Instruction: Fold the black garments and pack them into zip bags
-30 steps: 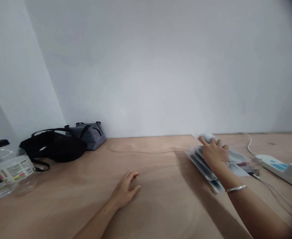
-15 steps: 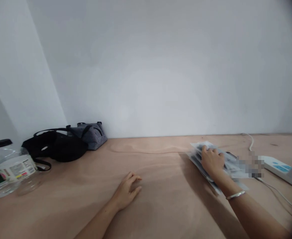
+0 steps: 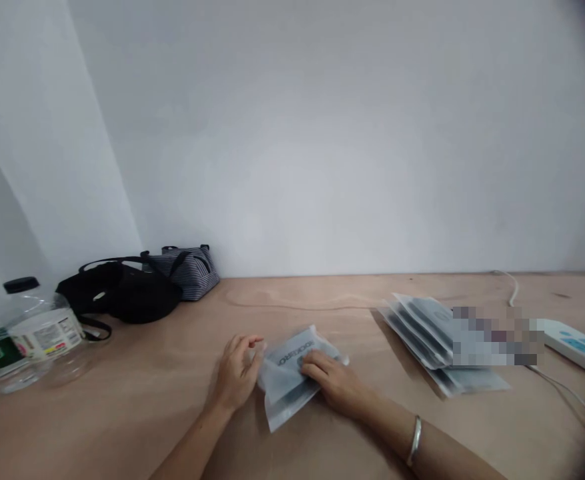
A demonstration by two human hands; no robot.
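A frosted plastic bag (image 3: 288,377) with dark lettering and something dark inside lies tilted on the table in front of me. My right hand (image 3: 335,383), a silver bangle on its wrist, grips the bag from the right with its fingers curled over the top; the thumb is hidden. At the bag's left edge is my left hand (image 3: 237,373), its fingers half bent and apart from the thumb. Whether its fingertips touch the plastic I cannot tell. Farther right sits a fanned stack of similar frosted bags (image 3: 425,333).
On the left stand clear plastic bottles (image 3: 45,333), with a black bag (image 3: 137,297) and a striped pouch (image 3: 195,273) behind them. A white power strip (image 3: 567,340) and cables lie at the right. A wall (image 3: 322,167) closes off the table's back edge.
My right hand has come from the stack to the middle, bringing one frosted bag with it. My left hand has shifted slightly left and is now beside that bag.
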